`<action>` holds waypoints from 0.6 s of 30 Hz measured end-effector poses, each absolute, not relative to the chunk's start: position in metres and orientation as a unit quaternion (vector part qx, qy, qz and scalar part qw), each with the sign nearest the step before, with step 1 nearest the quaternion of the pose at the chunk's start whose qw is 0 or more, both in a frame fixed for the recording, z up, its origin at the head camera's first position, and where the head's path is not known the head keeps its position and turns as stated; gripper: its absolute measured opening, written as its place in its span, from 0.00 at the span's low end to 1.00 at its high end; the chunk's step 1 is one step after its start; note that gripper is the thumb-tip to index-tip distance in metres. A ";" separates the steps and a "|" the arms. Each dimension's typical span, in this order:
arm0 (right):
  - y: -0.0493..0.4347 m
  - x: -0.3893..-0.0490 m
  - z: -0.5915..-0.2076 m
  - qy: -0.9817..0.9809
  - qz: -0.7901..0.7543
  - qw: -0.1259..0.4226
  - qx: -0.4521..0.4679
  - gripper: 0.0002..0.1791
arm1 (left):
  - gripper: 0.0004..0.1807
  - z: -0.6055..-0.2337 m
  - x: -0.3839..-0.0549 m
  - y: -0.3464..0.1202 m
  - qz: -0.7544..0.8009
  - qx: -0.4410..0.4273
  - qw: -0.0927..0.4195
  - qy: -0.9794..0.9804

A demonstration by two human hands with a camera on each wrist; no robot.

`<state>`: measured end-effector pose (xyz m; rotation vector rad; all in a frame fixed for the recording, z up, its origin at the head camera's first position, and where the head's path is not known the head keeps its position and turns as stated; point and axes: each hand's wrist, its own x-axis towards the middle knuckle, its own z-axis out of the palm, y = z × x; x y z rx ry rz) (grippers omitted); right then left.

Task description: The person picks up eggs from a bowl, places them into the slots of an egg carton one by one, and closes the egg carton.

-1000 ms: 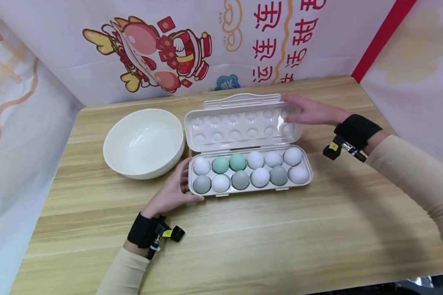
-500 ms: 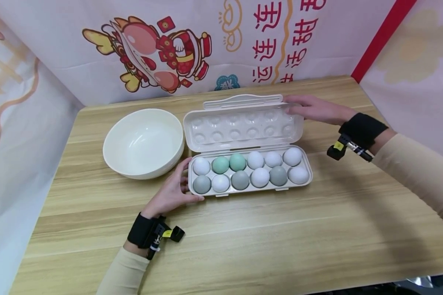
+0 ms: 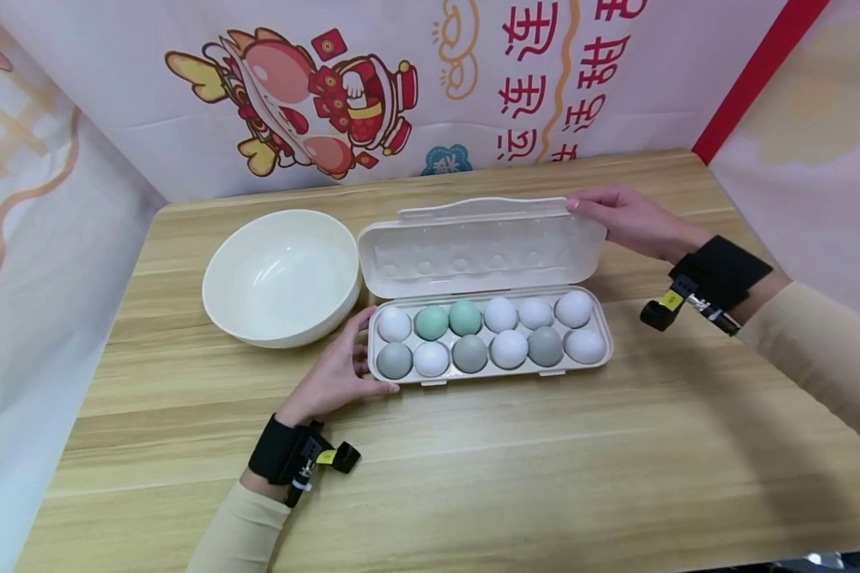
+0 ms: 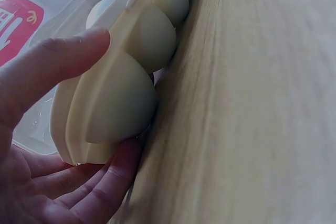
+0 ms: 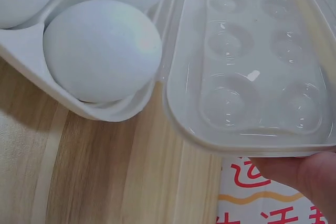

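A plastic egg box lies unfolded on the table, its tray [image 3: 600, 318] holding two rows of white eggs [image 3: 509, 349], grey eggs [image 3: 394, 360] and green eggs [image 3: 465, 317]. My left hand [image 3: 333, 378] grips the tray's left end. In the left wrist view its thumb [image 4: 68, 59] lies along the near side and its fingers [image 4: 105, 187] reach under the end cup. At the far right corner of the dimpled clear lid [image 3: 473, 251], my right hand [image 3: 627, 219] pinches the edge; the lid is tilted up at the back. Part of that hand [image 5: 310, 174] shows below the lid in the right wrist view.
To the left of the egg box stands a large white bowl [image 3: 279, 278], close to the lid and my left fingers. A printed cloth [image 3: 459, 95] hangs behind the wooden table [image 3: 473, 477], and more cloth covers both sides.
My right hand has shifted slightly right and taken hold of the lid's corner. The lid's far edge has come up and toward me. My left hand has stayed in place.
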<state>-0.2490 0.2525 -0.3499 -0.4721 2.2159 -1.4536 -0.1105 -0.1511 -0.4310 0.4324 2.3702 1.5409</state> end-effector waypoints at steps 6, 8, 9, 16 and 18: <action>0.255 -0.248 -0.349 0.797 -0.524 0.234 -0.190 0.25 | 0.62 -0.451 -0.116 -0.158 0.534 0.152 0.135 0.821; 0.255 -0.248 -0.348 0.798 -0.519 0.237 -0.197 0.25 | 0.62 -0.454 -0.116 -0.159 0.536 0.153 0.132 0.820; 0.255 -0.247 -0.348 0.799 -0.515 0.237 -0.200 0.24 | 0.63 -0.454 -0.116 -0.160 0.537 0.153 0.132 0.819; 0.258 -0.246 -0.346 0.801 -0.503 0.246 -0.212 0.22 | 0.63 -0.456 -0.117 -0.161 0.541 0.156 0.140 0.815; 0.260 -0.246 -0.345 0.799 -0.500 0.254 -0.216 0.22 | 0.63 -0.457 -0.118 -0.162 0.542 0.158 0.142 0.813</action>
